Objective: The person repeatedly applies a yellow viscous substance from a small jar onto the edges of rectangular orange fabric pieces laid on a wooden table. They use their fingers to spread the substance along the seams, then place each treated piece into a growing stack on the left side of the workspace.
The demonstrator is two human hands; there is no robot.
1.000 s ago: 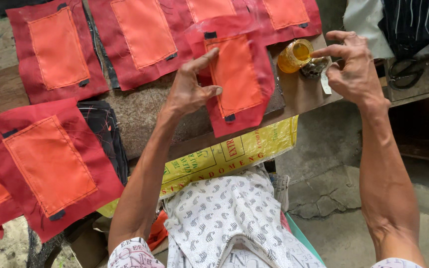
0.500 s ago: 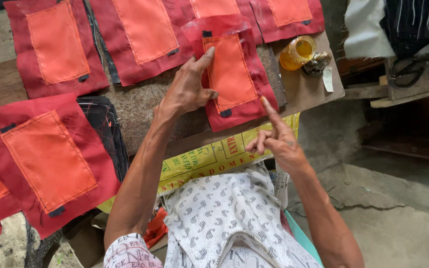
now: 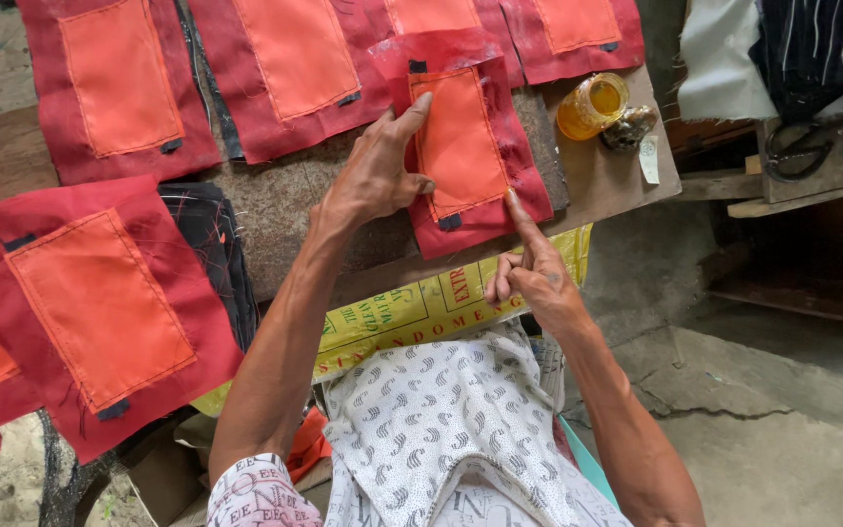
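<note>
Red fabric panel [image 3: 470,156] lies under the flat, spread left hand [image 3: 378,176]; right hand [image 3: 534,278] touches it with 1 extended finger.

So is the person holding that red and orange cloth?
Not gripped. The left hand presses flat on the red cloth piece at its left edge; the right hand touches its lower right edge with one fingertip.

Red fabric panels [image 3: 470,156], each bearing an orange rectangular patch [image 3: 458,141] with black tabs. Brown counter [image 3: 285,200]. Amber-yellow jar [image 3: 592,104]. Yellow printed sack [image 3: 412,312]. White garment [image 3: 441,420] with grey arc pattern. Black cloth [image 3: 212,249].
</note>
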